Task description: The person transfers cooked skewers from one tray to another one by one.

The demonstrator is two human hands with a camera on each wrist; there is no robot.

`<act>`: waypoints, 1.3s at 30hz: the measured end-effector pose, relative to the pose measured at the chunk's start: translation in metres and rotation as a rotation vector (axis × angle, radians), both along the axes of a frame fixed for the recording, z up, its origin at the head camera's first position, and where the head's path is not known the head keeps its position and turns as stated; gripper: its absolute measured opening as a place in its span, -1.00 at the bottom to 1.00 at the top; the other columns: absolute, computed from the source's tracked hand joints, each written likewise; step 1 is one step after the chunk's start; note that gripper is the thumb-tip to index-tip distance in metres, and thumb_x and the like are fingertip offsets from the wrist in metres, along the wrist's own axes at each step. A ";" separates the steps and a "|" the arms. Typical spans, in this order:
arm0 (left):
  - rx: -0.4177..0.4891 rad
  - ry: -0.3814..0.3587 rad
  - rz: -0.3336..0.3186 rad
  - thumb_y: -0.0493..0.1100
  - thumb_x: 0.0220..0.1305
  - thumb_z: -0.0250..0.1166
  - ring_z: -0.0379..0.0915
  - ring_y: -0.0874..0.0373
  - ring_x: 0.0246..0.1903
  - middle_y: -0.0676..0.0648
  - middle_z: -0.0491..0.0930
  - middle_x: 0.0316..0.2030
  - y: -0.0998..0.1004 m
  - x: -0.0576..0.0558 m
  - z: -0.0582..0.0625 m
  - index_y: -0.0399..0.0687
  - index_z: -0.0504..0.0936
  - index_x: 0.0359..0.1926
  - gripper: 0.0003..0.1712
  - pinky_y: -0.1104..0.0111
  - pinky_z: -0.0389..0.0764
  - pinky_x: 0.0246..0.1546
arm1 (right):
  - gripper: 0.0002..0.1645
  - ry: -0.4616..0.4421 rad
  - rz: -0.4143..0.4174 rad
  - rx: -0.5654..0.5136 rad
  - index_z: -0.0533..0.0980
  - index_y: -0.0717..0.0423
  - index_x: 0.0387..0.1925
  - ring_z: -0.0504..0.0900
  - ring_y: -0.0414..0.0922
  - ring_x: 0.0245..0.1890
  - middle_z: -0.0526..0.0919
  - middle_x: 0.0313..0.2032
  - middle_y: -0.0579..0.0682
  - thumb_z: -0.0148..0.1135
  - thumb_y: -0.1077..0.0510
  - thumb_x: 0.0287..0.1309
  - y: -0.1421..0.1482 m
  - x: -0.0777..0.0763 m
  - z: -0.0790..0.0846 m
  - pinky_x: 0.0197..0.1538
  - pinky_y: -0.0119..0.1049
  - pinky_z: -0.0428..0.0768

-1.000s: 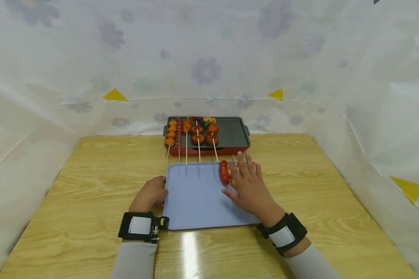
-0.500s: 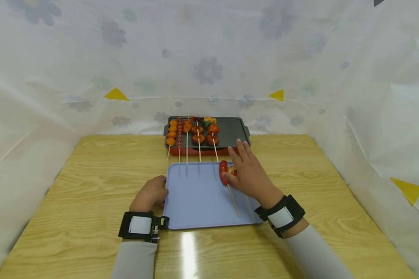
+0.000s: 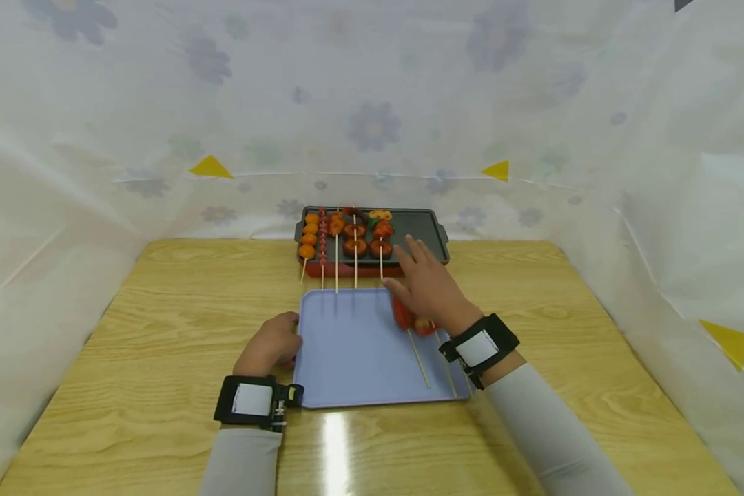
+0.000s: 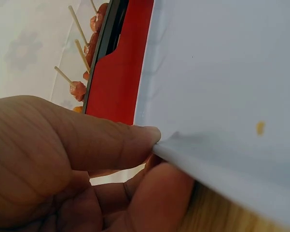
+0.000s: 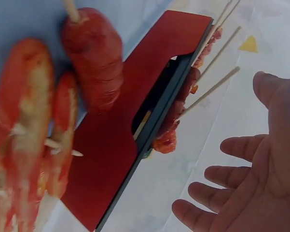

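At the tray's left edge: left hand (image 3: 269, 344), thumb over the rim and fingers beneath, pinching the tray (image 3: 353, 358).
Above the tray's far right part: right hand (image 3: 430, 286), fingers extended and spread, palm holding nothing.
Tray: pale blue, rectangular with rounded corners; at the middle of the table (image 3: 180, 324), near the grill pan (image 3: 412, 231).
Sausage skewer (image 3: 401, 315): red, one piece; on the tray's right half, far end covered by the right hand in the head view; bare stick pointing toward the person.
Red-and-pale skewer (image 5: 34, 96): long pieces; on the tray, just right of the sausage skewer, mostly hidden under the right hand in the head view.
Grill pan: dark top, red base, a handle at each short end; beyond the tray.
Food on the grill pan: five skewers side by side, sticks jutting toward the tray; from the left, orange balls (image 3: 308, 238), small dark-pink pieces (image 3: 322, 238), one orange-brown lump (image 3: 337, 224), round brown slices (image 3: 355, 246), mixed pieces in brown, red, green and yellow (image 3: 381, 246).
Wrists: black band with white patch on the left (image 3: 251, 399) and on the right (image 3: 479, 348); light grey sleeves.
Backdrop: pale flowered sheeting (image 3: 372, 127), yellow triangles (image 3: 211, 167) attached.
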State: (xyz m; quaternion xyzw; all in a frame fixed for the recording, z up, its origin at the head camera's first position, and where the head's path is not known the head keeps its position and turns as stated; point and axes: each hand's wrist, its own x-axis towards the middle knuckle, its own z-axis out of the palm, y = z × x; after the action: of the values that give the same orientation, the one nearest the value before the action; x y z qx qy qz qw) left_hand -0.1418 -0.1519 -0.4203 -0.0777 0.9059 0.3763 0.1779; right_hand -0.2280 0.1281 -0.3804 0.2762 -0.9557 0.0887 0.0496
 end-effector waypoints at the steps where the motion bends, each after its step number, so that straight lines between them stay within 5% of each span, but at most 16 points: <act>1: 0.001 0.000 0.000 -0.43 0.26 0.03 0.54 0.05 -0.57 -0.35 0.53 -0.02 0.000 0.000 0.001 -0.45 0.27 0.37 -0.38 0.31 0.57 -0.60 | -0.10 -0.007 -0.001 -0.016 0.13 0.21 0.50 0.04 0.27 0.46 0.01 0.48 0.32 0.00 -0.29 0.40 -0.002 -0.001 0.002 0.37 0.15 0.21; 11: 0.011 0.011 0.001 -0.43 0.25 0.03 0.54 0.05 -0.59 -0.37 0.53 -0.01 0.001 0.000 0.000 -0.45 0.28 0.37 -0.38 0.31 0.57 -0.60 | -0.21 -0.063 -0.081 -0.097 0.28 0.27 0.39 0.46 0.18 0.19 0.42 0.23 0.29 0.06 -0.21 0.41 -0.026 -0.014 0.012 0.17 0.05 0.47; 19: 0.013 -0.006 0.012 -0.42 0.27 0.03 0.55 0.04 -0.52 -0.38 0.50 0.04 0.003 -0.001 0.000 -0.45 0.27 0.38 -0.37 0.31 0.59 -0.58 | -0.48 -0.077 -0.121 -0.136 0.45 0.29 0.15 0.55 0.07 -0.13 0.54 -0.11 0.17 0.21 -0.01 0.36 -0.032 -0.024 0.005 -0.11 -0.05 0.56; 26: 0.016 0.001 0.016 -0.43 0.25 0.04 0.54 0.03 -0.52 -0.37 0.51 0.03 0.002 0.000 -0.002 -0.44 0.28 0.37 -0.37 0.30 0.58 -0.58 | -0.66 -0.289 -0.141 -0.365 0.53 0.27 0.05 0.45 -0.03 -0.50 0.56 -0.37 0.13 0.18 0.13 0.37 -0.030 -0.030 0.002 -0.39 -0.19 0.39; 32: 0.017 0.001 0.018 -0.43 0.25 0.04 0.54 0.03 -0.54 -0.35 0.52 0.00 0.001 -0.001 -0.003 -0.44 0.28 0.37 -0.37 0.31 0.57 -0.59 | -0.55 -0.429 -0.197 -0.506 0.47 0.25 0.21 0.43 -0.09 -0.53 0.58 -0.30 0.10 0.16 0.12 0.38 -0.028 -0.031 -0.002 -0.43 -0.23 0.40; 39: 0.014 -0.013 0.026 -0.42 0.28 0.04 0.53 0.05 -0.57 -0.34 0.52 -0.02 0.001 -0.002 -0.002 -0.43 0.27 0.38 -0.37 0.33 0.56 -0.61 | -0.66 -0.481 -0.251 -0.558 0.45 0.24 0.09 0.59 -0.05 -0.46 0.59 -0.35 0.10 0.17 0.19 0.35 -0.031 -0.030 -0.010 -0.45 -0.26 0.46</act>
State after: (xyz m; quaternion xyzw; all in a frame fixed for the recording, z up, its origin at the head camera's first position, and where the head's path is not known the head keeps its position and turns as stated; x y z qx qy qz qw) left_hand -0.1434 -0.1506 -0.4219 -0.0906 0.9010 0.3844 0.1795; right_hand -0.2582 0.0976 -0.3907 0.1045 -0.9055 0.4009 -0.0921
